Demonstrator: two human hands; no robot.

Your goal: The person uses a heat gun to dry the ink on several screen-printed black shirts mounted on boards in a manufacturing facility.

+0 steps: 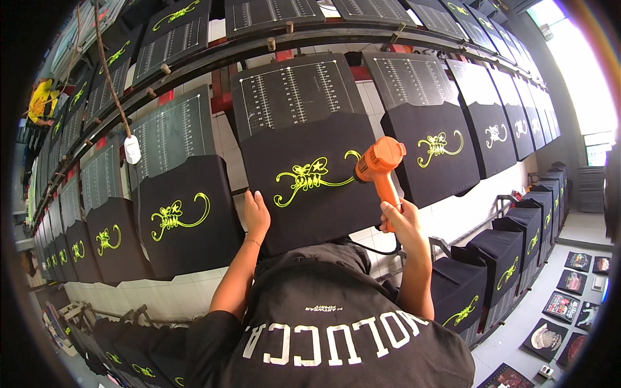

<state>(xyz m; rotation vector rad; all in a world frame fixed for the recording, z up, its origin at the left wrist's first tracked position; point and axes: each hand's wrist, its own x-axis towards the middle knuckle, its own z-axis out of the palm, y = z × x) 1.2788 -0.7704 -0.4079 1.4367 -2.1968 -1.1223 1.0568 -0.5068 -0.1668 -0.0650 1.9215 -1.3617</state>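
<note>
In my right hand is an orange heat gun, its handle wrapped by my fingers. The dark nozzle faces left, close to the right end of a neon-yellow line print. That print lies on black fabric spread over a flat board with white ruler marks. My left hand is at the board's left edge, fingers stretched out and holding nothing. Whether it touches the fabric, I cannot tell.
Similar boards with black fabric and yellow prints stand on both sides, including a left board and a right board. Some farther right carry white prints. A white device hangs from a cord. Another person in yellow stands far left.
</note>
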